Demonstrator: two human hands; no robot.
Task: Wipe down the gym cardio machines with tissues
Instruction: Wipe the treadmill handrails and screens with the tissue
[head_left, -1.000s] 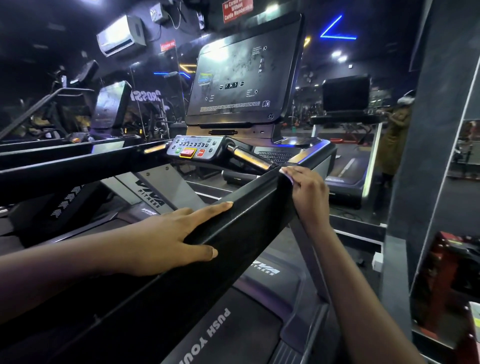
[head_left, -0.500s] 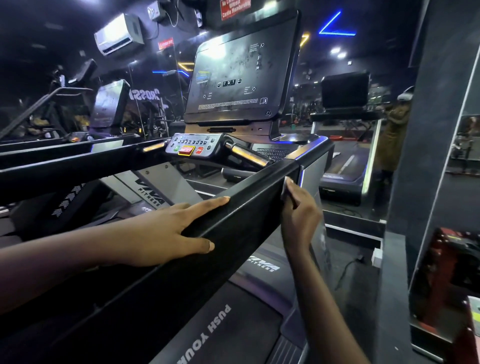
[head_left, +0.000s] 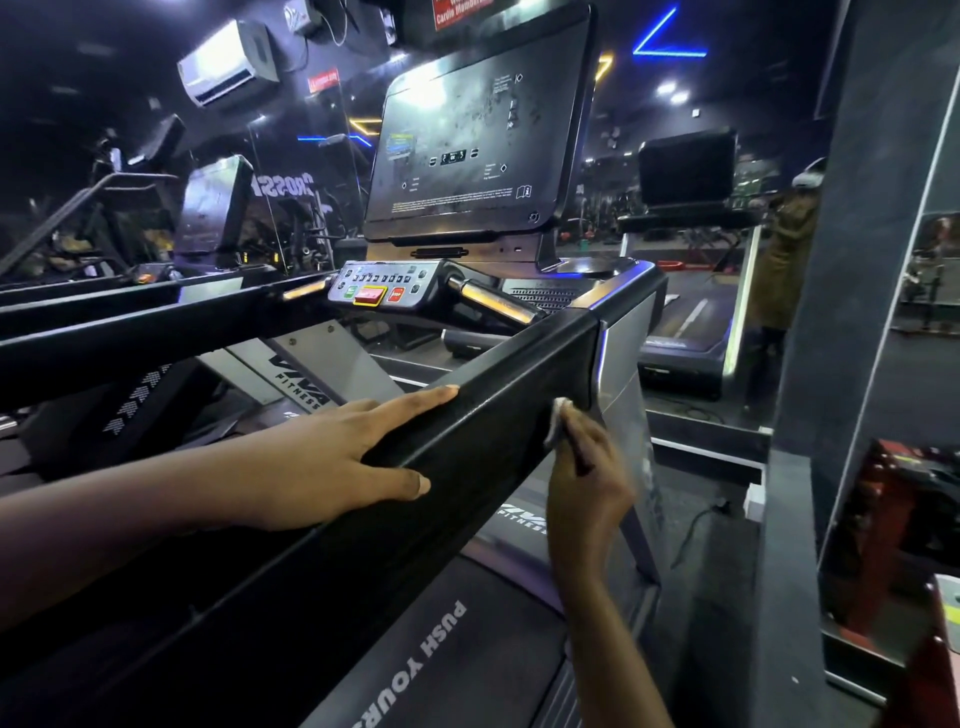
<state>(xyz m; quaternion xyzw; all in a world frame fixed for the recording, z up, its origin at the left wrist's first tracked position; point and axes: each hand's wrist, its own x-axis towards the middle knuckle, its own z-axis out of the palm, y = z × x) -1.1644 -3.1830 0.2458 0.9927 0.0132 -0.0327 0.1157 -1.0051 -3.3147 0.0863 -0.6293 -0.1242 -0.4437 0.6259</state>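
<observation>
A black treadmill handrail (head_left: 498, 410) runs diagonally from lower left up to the console. My left hand (head_left: 343, 457) rests flat on its top, fingers straight and thumb on the outer face. My right hand (head_left: 587, 478) presses a small white tissue (head_left: 557, 422) against the rail's outer side, just below the joint with the silver upright panel (head_left: 623, 364). Most of the tissue is hidden under the fingers. Above the rail stand the dark smudged console screen (head_left: 467, 140) and the button panel (head_left: 384, 288).
The treadmill belt (head_left: 441, 649) with white lettering lies below the rail. A second handrail (head_left: 130, 332) runs on the left. A dark pillar (head_left: 852, 312) and red equipment (head_left: 893, 519) stand at the right. Another treadmill (head_left: 685, 291) and a standing person (head_left: 784, 260) are further back.
My right hand has slid with the tissue from the top edge of the rail down its outer side. My left hand has stayed in place on the rail.
</observation>
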